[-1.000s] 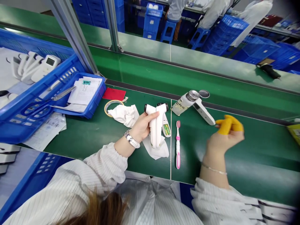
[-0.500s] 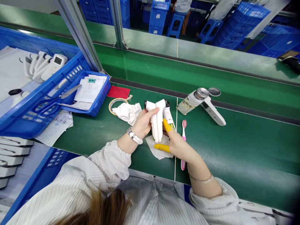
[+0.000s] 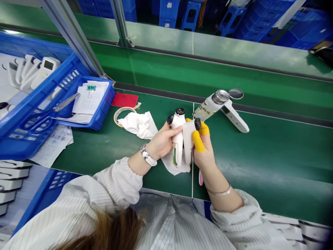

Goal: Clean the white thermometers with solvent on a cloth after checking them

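— What are the hands doing?
— Left hand grips two white thermometers; right hand, in yellow finger cots, closes on a third, all held together.
— Where?
— Above a white cloth near the counter's front edge; a bottle lies behind.

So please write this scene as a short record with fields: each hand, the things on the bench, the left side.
left hand: holds white devices
right hand: yellow-capped fingers grip another white device
under hands: white cloth
bench: bottle, tape ring, red card
left side: blue tray with papers, scissors
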### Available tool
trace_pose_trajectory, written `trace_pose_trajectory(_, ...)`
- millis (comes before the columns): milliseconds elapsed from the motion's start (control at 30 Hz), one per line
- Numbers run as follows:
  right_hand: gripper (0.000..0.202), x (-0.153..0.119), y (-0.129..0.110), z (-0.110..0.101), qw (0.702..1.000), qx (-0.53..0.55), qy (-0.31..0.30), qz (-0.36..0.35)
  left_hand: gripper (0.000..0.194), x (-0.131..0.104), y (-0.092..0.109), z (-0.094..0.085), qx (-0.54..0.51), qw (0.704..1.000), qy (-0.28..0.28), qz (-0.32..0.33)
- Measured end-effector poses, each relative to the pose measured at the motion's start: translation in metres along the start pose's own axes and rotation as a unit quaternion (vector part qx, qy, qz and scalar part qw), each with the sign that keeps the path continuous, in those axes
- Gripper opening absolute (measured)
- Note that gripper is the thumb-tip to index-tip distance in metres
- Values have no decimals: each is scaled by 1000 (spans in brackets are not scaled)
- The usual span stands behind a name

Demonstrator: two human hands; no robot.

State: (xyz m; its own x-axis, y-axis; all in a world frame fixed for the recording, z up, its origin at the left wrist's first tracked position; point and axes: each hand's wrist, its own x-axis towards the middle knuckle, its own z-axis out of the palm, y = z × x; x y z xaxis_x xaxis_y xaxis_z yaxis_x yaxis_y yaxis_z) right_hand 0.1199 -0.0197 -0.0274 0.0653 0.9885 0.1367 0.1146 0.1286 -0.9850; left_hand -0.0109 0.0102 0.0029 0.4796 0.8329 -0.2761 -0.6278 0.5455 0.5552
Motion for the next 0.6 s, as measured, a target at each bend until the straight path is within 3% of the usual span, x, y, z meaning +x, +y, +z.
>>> trace_pose_trajectory(100,36,0,-8,1,995,96,32,-10,50,0,3,-1,28,999,-32,21)
trace_pose_trajectory(200,36,2,-11,1,988,148,26,21,60,0,4,-4,65,996,-47,33)
trace_pose_trajectory(400,44,4,-12,-4,988,142,27,53,65,3,5,-8,89,996,-5,25)
trace_pose_trajectory(600,44,5,-9,-10,988,147,26,36,54,5,3,-11,117,993,-28,16)
